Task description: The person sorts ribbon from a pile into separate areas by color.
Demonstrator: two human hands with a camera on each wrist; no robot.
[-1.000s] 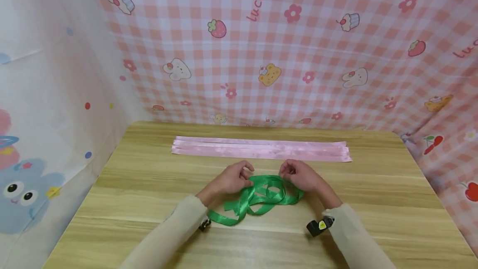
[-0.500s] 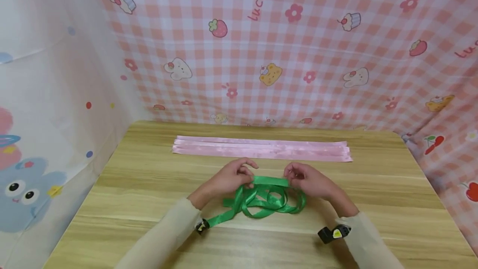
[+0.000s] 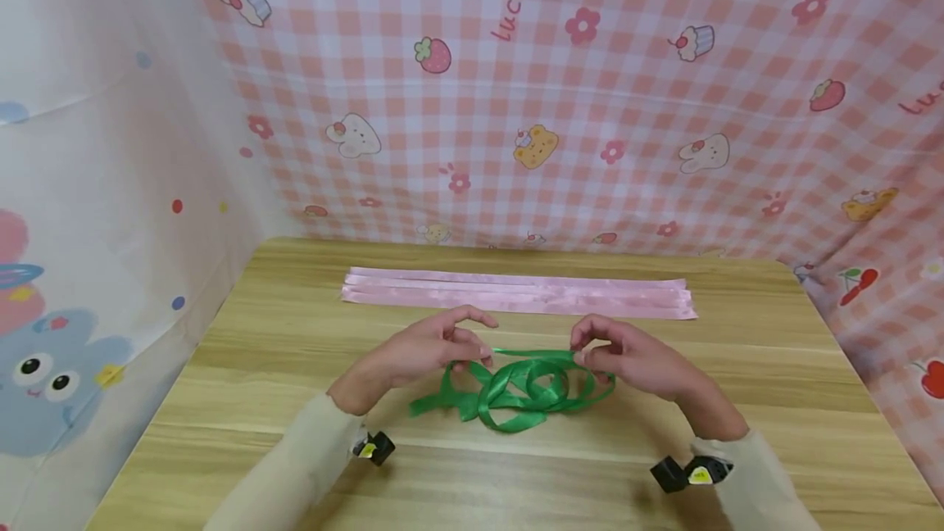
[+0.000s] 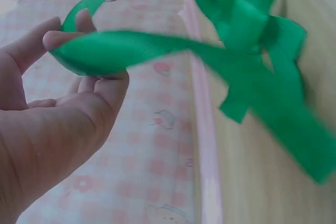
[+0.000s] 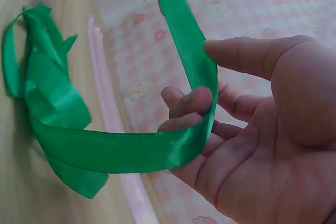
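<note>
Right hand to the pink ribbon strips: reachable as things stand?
Likely yes: the right hand sits near the pink ribbon strips, and the head view shows no object between them. It holds the green ribbon, though, so it would probably have to let go first.

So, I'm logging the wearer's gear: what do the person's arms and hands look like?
The left hand and right hand are bare, with no gloves or rings visible. Both arms wear long, plain cream sleeves. At each wrist sits a small, blocky black device with a yellow label; its print is too small to read.
</note>
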